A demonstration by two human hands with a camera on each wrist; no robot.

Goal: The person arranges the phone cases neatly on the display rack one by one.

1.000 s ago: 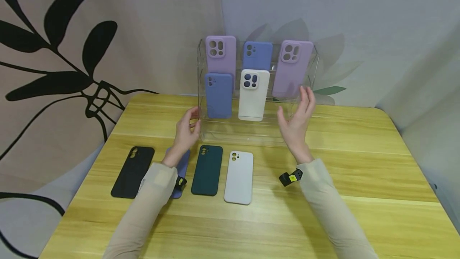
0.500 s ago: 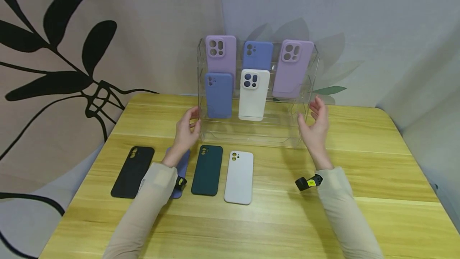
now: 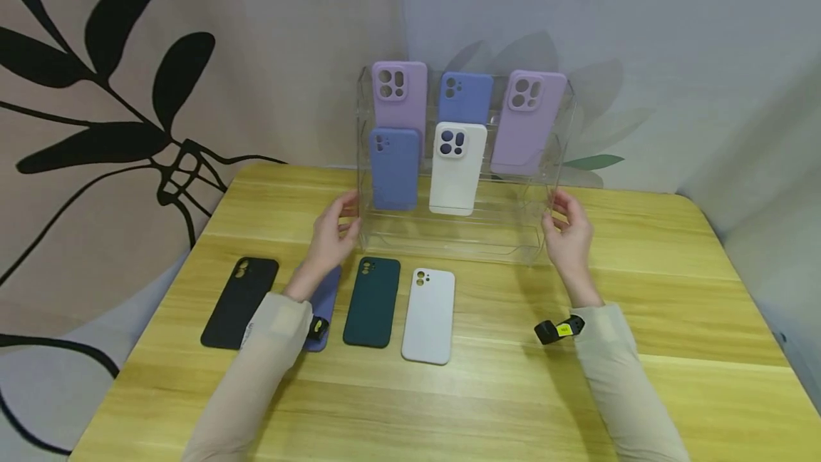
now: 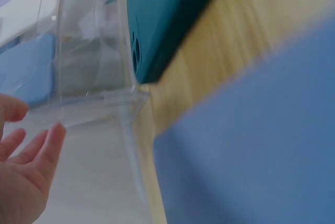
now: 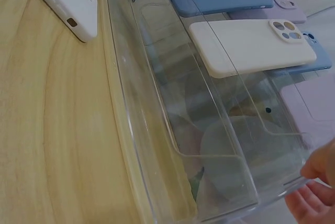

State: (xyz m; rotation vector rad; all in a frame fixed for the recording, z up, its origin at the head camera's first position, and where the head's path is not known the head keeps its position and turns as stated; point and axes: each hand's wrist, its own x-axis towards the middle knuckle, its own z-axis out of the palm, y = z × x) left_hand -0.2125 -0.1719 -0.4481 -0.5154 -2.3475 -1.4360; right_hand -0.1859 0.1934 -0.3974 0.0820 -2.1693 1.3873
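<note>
A clear tiered display stand [image 3: 449, 242] stands at the back of the table, holding lilac [image 3: 527, 123], blue [image 3: 394, 170] and white [image 3: 458, 170] phone cases. My left hand [image 3: 330, 234] is at its left side; in the left wrist view the thumb and fingers [image 4: 49, 148] are spread apart beside the panel's edge. My right hand [image 3: 569, 234] pinches the right side panel, with the thumb [image 5: 318, 162] on one side of the edge and the fingers on the other. The left forearm partly covers a blue phone case [image 3: 326, 298] on the table.
A black phone case [image 3: 240, 303], a dark green one [image 3: 372, 301] and a white one [image 3: 428, 316] lie in a row before the stand on the wooden table [image 3: 500, 405]. Behind the stand rises a wall [image 3: 308, 41] with a plant print.
My right hand has moved from in front of the right lilac phone case, outward and down, onto the stand's right side. The left hand stays at the left side. The head view has shifted slightly.
</note>
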